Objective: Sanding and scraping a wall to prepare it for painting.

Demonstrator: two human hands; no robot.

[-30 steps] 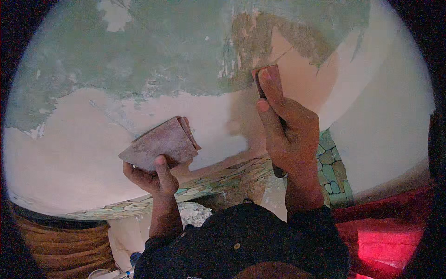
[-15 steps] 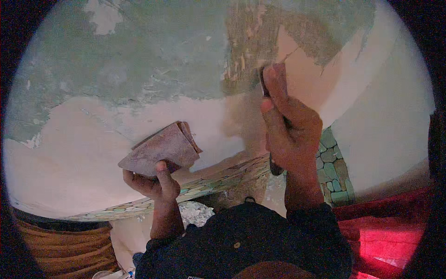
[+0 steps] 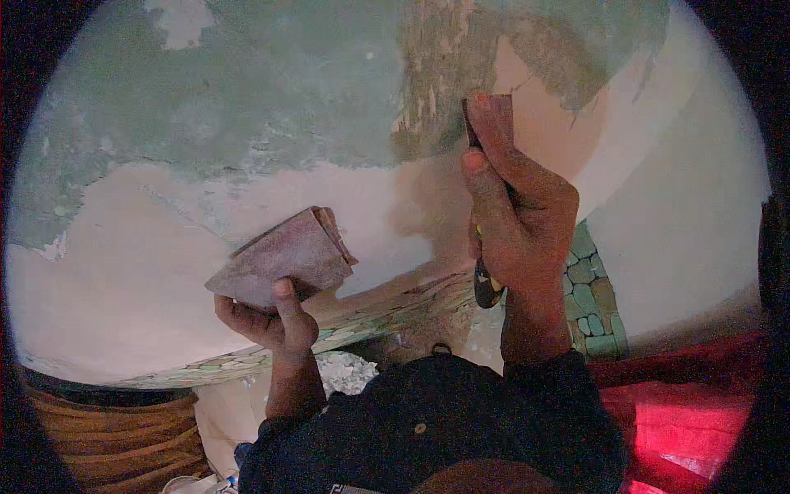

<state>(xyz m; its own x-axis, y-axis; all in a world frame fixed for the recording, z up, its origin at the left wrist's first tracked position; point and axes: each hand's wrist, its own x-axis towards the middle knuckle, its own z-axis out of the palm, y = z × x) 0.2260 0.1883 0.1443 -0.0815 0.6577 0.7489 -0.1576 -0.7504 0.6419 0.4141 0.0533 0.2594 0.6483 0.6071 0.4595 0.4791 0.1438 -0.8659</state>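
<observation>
My left hand point(image 3: 276, 321) is closed on a folded sheet of sandpaper point(image 3: 284, 259), brownish-pink, its layers fanned at the right end. The thumb presses on its face and the fingers go behind it. My right hand point(image 3: 527, 206) grips a scraper point(image 3: 489, 286) with a black handle marked in yellow. Its flat blade point(image 3: 500, 115) points up toward the wall, a finger laid along it. I cannot tell whether the blade touches the wall. Before both hands is the wall point(image 3: 206, 99), with worn green paint, pale filled areas and a brown rough patch point(image 3: 440, 66).
A stone-patterned border point(image 3: 592, 300) runs along the wall's lower part and up at the right. Red fabric point(image 3: 683, 428) lies at the lower right, brown pleated fabric point(image 3: 115, 436) at the lower left. Whitish debris point(image 3: 350, 375) lies below the wall.
My right hand has moved slightly up with the scraper, and more of its handle and blade shows. My left hand and the sandpaper have shifted slightly up and left.
</observation>
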